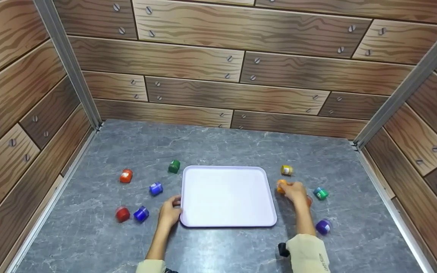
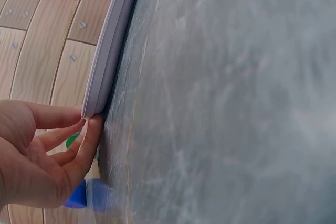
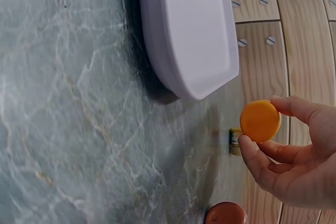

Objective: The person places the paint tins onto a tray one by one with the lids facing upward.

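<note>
A pale lavender rectangular tray (image 1: 228, 197) lies on the grey marbled surface in the head view. My left hand (image 1: 169, 214) grips its left rim, and the left wrist view shows thumb and fingertips pinching the tray's edge (image 2: 100, 90). To the right of the tray, my right hand (image 1: 296, 192) pinches a small orange paint jar (image 1: 280, 186) between thumb and fingers. In the right wrist view its round orange lid (image 3: 260, 121) faces the camera. A yellow jar (image 1: 286, 170) lies just beyond that hand, and an orange-brown jar (image 1: 309, 201) is partly hidden behind the wrist.
Left of the tray are a green jar (image 1: 174, 166), an orange-red jar (image 1: 126, 176), a red jar (image 1: 122, 214) and two blue jars (image 1: 156, 188). At right lie another green jar (image 1: 321, 193) and a purple jar (image 1: 323, 226). Wood-patterned walls (image 1: 218, 87) enclose the surface.
</note>
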Available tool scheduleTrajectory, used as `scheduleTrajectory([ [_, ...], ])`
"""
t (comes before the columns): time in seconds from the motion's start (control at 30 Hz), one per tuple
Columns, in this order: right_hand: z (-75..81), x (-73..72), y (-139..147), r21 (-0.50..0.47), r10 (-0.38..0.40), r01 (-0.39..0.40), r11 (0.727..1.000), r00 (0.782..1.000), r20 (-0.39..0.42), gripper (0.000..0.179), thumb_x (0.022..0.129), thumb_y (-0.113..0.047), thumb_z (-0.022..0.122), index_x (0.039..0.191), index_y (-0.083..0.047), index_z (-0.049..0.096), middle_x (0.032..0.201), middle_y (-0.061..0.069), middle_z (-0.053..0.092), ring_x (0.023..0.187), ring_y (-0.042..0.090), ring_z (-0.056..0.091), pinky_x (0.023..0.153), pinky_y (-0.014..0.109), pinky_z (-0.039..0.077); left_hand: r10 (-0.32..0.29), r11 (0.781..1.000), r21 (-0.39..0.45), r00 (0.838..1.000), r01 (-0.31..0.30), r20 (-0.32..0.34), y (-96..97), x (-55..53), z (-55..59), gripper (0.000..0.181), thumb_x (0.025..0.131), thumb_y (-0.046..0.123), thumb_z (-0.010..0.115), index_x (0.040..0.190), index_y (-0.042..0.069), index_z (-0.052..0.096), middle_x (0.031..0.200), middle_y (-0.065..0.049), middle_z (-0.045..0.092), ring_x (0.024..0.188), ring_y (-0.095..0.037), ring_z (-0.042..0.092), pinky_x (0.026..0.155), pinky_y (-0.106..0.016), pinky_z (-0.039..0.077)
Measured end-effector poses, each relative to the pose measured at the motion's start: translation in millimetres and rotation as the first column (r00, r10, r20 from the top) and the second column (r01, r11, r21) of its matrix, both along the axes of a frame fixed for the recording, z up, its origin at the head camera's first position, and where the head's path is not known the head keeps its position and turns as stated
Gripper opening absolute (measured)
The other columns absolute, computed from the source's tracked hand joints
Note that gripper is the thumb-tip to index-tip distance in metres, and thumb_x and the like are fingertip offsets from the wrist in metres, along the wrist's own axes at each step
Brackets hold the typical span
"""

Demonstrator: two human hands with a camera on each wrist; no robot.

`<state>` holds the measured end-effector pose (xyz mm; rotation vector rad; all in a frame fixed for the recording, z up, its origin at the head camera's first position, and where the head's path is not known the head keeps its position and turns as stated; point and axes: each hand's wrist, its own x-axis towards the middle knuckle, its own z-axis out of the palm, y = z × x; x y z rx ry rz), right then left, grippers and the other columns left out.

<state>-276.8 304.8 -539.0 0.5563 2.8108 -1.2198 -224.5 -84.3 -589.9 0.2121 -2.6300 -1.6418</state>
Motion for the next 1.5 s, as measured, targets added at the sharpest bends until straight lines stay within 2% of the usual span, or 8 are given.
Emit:
scheduleTrajectory([
  [0.07,2.4,1.2,-1.5,-0.006,0.008,-0.008,1.0,1.0,0.004,0.046,0.084,-0.025,0.059,0.105,0.016,0.058,0.088,0.025,0.064,0.069,0.026,0.065,0.055,0.023,0.045,0.007,1.0,0.003,1.0,-0.007,0.01,0.1,-0.2,0.0,0.044,0.068,-0.008,0.056,0.112,-0.007,0.059,0.093,-0.015,0.065,0.078,-0.026,0.06,0.055,-0.03,0.049],
  [0.27,5.7,4.1,-5.5,-0.014,0.019,-0.019,1.0,1.0,0.002,0.044,0.083,-0.025,0.058,0.105,0.013,0.06,0.09,0.022,0.064,0.066,0.019,0.062,0.058,0.025,0.047,0.01,1.0,-0.021,1.0,-0.01,-0.004,-0.5,-1.6,0.6,0.043,0.068,-0.008,0.058,0.112,-0.007,0.06,0.092,-0.015,0.065,0.089,-0.031,0.058,0.074,-0.038,0.044],
  [0.37,5.1,5.2,-7.7,-0.033,0.032,-0.032,0.999,0.999,-0.021,0.043,0.083,-0.024,0.059,0.104,0.013,0.061,0.09,0.022,0.064,0.066,0.018,0.061,0.059,0.026,0.048,0.007,1.0,-0.017,1.0,-0.008,-0.012,-0.7,-1.7,1.6,0.044,0.068,-0.008,0.057,0.112,-0.008,0.059,0.092,-0.015,0.065,0.091,-0.033,0.058,0.077,-0.041,0.043],
  [0.5,4.9,6.8,-10.7,-0.066,0.053,-0.055,0.996,0.998,-0.044,0.041,0.082,-0.02,0.059,0.105,0.013,0.061,0.092,0.021,0.064,0.069,0.019,0.061,0.061,0.027,0.049,0.003,1.0,-0.01,1.0,-0.003,-0.02,-0.7,-1.3,2.9,0.043,0.068,-0.008,0.057,0.112,-0.008,0.059,0.092,-0.016,0.065,0.09,-0.033,0.058,0.077,-0.041,0.043],
  [0.83,-0.2,13.0,-12.8,-0.063,0.099,-0.103,0.993,0.994,-0.054,0.04,0.085,-0.02,0.061,0.104,0.015,0.059,0.089,0.02,0.063,0.07,0.021,0.06,0.062,0.028,0.048,-0.006,1.0,0.003,0.999,0.006,-0.031,-0.5,-2.1,2.5,0.043,0.069,-0.008,0.056,0.112,-0.009,0.058,0.093,-0.017,0.064,0.091,-0.034,0.057,0.078,-0.042,0.043],
  [1.0,-6.6,16.8,-15.1,-0.082,0.128,-0.137,0.987,0.986,-0.108,0.036,0.082,-0.014,0.064,0.101,0.016,0.06,0.085,0.018,0.064,0.068,0.019,0.06,0.06,0.026,0.049,-0.003,1.0,-0.01,0.999,0.003,-0.034,-0.7,-1.1,1.6,0.044,0.069,-0.008,0.055,0.112,-0.008,0.058,0.092,-0.015,0.065,0.091,-0.032,0.058,0.075,-0.04,0.043],
  [1.2,-9.1,22.6,-18.9,-0.039,0.17,-0.175,0.984,0.979,-0.115,0.034,0.08,-0.016,0.066,0.098,0.013,0.062,0.082,0.014,0.064,0.07,0.019,0.059,0.062,0.027,0.048,-0.002,1.0,-0.007,1.0,0.002,-0.029,0.1,0.8,0.0,0.044,0.068,-0.008,0.055,0.111,-0.008,0.059,0.091,-0.015,0.065,0.089,-0.032,0.058,0.074,-0.039,0.043],
  [1.5,-16.1,24.4,-25.9,0.018,0.212,-0.212,0.977,0.968,-0.132,0.03,0.075,-0.014,0.068,0.092,0.01,0.064,0.081,0.013,0.065,0.078,0.025,0.06,0.068,0.033,0.048,-0.007,1.0,-0.012,0.999,0.007,-0.039,0.1,1.9,-1.5,0.043,0.068,-0.008,0.054,0.111,-0.008,0.059,0.091,-0.015,0.065,0.088,-0.032,0.058,0.074,-0.04,0.043],
])
